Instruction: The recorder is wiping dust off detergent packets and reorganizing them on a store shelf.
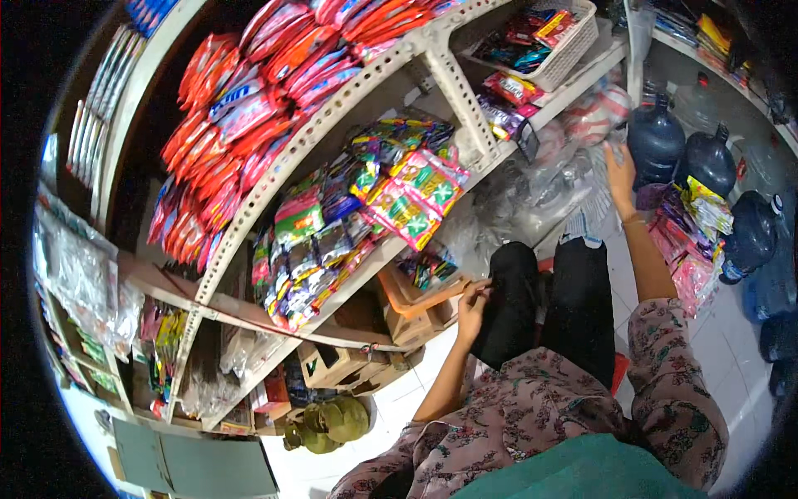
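My left hand [472,309] is at the end of an orange plastic basket [430,302], beside my left knee; whether its fingers grip the rim cannot be made out. Small colourful packets [430,265] lie in that basket. My right hand [619,174] is stretched forward with fingers extended, beside crumpled clear plastic bags [555,193] and a red-and-white striped plastic bag [598,112]. Nothing shows in its grasp. A dark blue water gallon bottle [656,140] stands just right of it. My knees [576,274], in black trousers, are bent between my arms.
A perforated metal shelf [405,53] holds red pouches [268,93] and strips of sachets [411,193]. A white basket [561,56] sits higher up. Pink plastic packaging [686,249] and more bottles [751,231] are on the right. Green gas cylinders [333,421] and a cardboard box [340,368] are low left.
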Tool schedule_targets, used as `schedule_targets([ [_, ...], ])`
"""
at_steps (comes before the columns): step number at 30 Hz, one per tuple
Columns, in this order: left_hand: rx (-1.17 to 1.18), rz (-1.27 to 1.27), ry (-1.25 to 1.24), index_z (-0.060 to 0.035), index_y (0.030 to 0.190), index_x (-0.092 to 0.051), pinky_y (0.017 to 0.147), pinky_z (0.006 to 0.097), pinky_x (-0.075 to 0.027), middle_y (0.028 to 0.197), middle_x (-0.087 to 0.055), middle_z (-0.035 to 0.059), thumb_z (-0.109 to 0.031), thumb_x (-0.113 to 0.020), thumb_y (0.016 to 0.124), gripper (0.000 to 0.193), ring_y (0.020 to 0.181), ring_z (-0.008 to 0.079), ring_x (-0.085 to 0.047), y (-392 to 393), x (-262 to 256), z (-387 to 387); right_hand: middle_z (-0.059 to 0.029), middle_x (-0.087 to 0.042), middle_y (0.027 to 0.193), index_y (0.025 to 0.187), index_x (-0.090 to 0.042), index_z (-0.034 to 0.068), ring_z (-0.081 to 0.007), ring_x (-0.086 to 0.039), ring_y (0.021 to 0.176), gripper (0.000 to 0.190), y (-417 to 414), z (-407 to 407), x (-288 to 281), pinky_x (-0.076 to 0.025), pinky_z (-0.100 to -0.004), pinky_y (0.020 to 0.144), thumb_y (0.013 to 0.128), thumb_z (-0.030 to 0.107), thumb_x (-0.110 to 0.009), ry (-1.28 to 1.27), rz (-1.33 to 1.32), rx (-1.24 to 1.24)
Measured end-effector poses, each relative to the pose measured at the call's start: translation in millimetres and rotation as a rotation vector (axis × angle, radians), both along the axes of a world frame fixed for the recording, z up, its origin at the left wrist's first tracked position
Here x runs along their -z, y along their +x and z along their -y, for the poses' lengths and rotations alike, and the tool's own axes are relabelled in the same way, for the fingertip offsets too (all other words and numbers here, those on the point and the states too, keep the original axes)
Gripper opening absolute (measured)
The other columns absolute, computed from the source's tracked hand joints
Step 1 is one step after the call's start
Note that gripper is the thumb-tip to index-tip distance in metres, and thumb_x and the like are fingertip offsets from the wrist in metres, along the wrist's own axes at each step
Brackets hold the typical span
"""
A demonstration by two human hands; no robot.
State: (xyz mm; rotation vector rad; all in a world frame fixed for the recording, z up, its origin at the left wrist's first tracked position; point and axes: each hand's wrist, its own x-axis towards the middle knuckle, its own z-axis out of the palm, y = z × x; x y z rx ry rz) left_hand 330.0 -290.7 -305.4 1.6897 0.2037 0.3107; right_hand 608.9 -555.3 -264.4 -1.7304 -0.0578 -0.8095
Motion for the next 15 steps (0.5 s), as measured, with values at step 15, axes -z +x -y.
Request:
schedule_targets([
  [15, 0.383, -0.042, -0.133, -0.0005, 0.101, -0.050, 0.071, 0.0259, -0.042, 0.096, -0.053, 0.0071, -0.010, -0.041, 0.079, 0.025, 0.084, 0.0165, -0.052, 163.0, -1.2, 62.8, -0.0159, -0.054, 0.089, 0.101, -0.046, -0.004, -0.0254, -0.051, 0.080, 0.054, -32.6, 100.8, 91.4, -0.040, -0.0329, 0.069, 0.070, 0.038, -0.058, 0.150, -0.538, 0.330],
])
